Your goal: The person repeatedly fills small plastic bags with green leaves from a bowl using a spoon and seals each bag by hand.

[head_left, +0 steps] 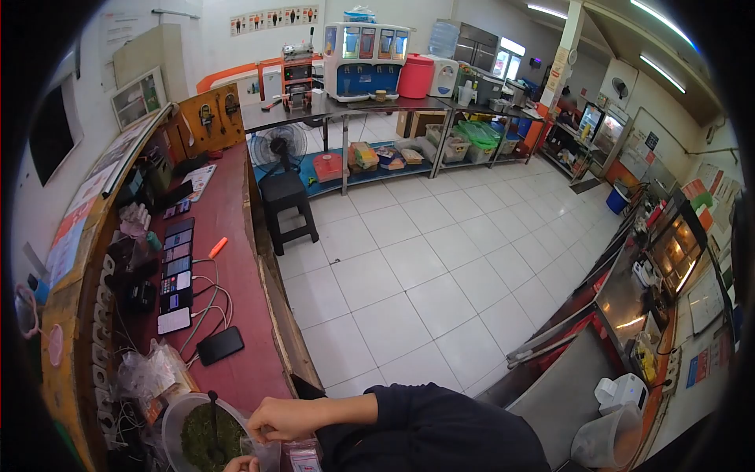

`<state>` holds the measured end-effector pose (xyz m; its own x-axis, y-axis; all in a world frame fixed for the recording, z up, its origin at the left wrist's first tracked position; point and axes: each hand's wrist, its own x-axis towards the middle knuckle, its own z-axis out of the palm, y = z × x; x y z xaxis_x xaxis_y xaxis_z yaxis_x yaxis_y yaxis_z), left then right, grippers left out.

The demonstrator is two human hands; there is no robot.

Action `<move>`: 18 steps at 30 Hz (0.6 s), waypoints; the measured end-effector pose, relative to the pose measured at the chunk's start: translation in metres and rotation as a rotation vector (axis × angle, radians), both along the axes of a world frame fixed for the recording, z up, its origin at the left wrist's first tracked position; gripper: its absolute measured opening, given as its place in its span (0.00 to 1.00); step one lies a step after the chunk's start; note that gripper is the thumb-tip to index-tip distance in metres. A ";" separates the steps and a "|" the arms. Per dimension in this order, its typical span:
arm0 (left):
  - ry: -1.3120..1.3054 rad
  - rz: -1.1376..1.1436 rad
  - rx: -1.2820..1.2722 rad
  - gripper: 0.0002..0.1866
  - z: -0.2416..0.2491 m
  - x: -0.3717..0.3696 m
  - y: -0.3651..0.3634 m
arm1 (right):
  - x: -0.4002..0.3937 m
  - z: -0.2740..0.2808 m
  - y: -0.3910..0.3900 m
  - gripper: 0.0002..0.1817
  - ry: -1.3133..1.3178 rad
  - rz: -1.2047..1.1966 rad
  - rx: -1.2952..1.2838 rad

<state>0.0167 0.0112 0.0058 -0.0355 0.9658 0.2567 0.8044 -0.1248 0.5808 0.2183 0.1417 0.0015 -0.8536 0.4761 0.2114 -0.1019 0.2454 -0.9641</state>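
Observation:
At the bottom of the head view, my right hand (279, 419) reaches left from a dark sleeve, over the rim of a translucent plastic tub (171, 429). Its fingers are pinched together; what is in them is too small to make out. Only the fingertips of my left hand (242, 464) show at the lower edge, closed and close below the right hand. Something clear, perhaps thin plastic, lies between the hands. Finely chopped green stuff (197, 434) fills the tub, and a black long-handled spoon (213, 417) stands in it. Small printed packets (303, 456) lie beside my right wrist.
A row of phones (174, 281) with charging cables lies along the red counter (228, 291). Crumpled clear plastic bags (153, 374) sit beside the tub. A black stool (286, 206) and a fan (277, 145) stand past the counter. A clear container (605, 436) is at right.

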 end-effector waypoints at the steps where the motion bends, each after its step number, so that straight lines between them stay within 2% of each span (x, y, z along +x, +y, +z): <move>1: 0.027 0.019 -0.027 0.08 0.002 -0.003 -0.001 | 0.000 -0.004 0.002 0.09 0.013 -0.040 0.118; 2: 0.053 0.037 -0.056 0.09 0.003 -0.006 -0.002 | -0.002 -0.008 0.002 0.14 0.025 -0.081 0.233; 3: 0.079 0.056 -0.087 0.11 0.004 -0.008 -0.004 | -0.005 -0.012 0.000 0.14 0.026 -0.081 0.228; 5: 0.101 0.126 -0.129 0.11 0.006 -0.001 0.000 | -0.007 -0.013 -0.003 0.20 -0.062 -0.085 0.324; 7: 0.143 0.197 0.006 0.19 0.015 0.017 0.007 | -0.011 -0.001 -0.007 0.20 -0.094 -0.132 0.346; 8: -0.073 0.232 -0.130 0.28 0.029 0.031 0.007 | -0.013 0.007 -0.009 0.19 -0.112 -0.181 0.356; 9: -0.082 0.232 -0.118 0.28 0.026 0.035 0.010 | -0.015 0.012 -0.010 0.19 -0.118 -0.180 0.369; 11: 0.008 0.109 0.124 0.30 0.017 0.039 0.012 | -0.022 0.015 -0.015 0.18 -0.221 -0.192 0.382; 13: 0.028 0.166 0.103 0.30 0.019 0.042 0.009 | -0.031 0.006 -0.014 0.17 -0.276 -0.178 0.389; 16: 0.080 0.172 0.194 0.28 0.018 0.039 0.009 | -0.038 0.004 -0.006 0.18 -0.132 -0.203 0.538; 18: -0.036 0.140 0.175 0.22 0.004 0.019 0.002 | -0.048 0.008 -0.005 0.13 -0.202 -0.107 0.608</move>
